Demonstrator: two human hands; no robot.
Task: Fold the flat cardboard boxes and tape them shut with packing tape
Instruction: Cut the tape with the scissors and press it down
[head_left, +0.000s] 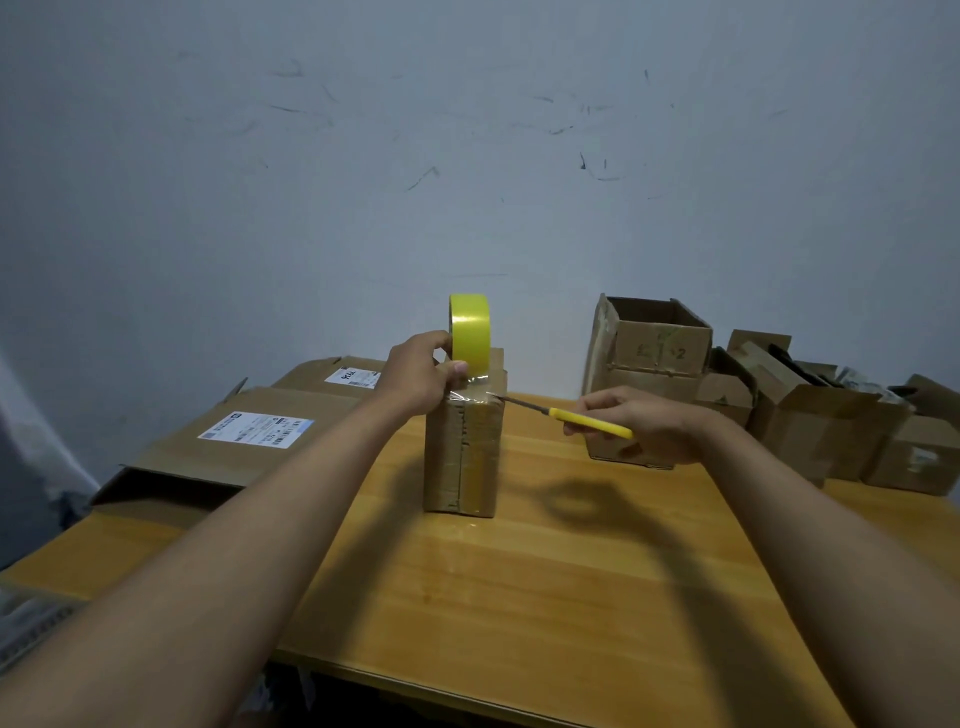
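A small cardboard box (462, 457) stands upright on the wooden table (519, 571), with clear tape running down its front seam. My left hand (421, 376) grips a yellow roll of packing tape (470, 332) held on edge above the box's top, and a stretch of clear tape runs from the roll to the box's top edge. My right hand (644, 423) holds yellow-handled scissors (587, 420). Their blade tip reaches the tape at the box's top right corner.
Flattened cardboard boxes with white shipping labels (249, 436) lie at the left of the table. Several folded and open boxes (660, 343) crowd the back right against the wall. The table's front edge runs across the lower part of the view.
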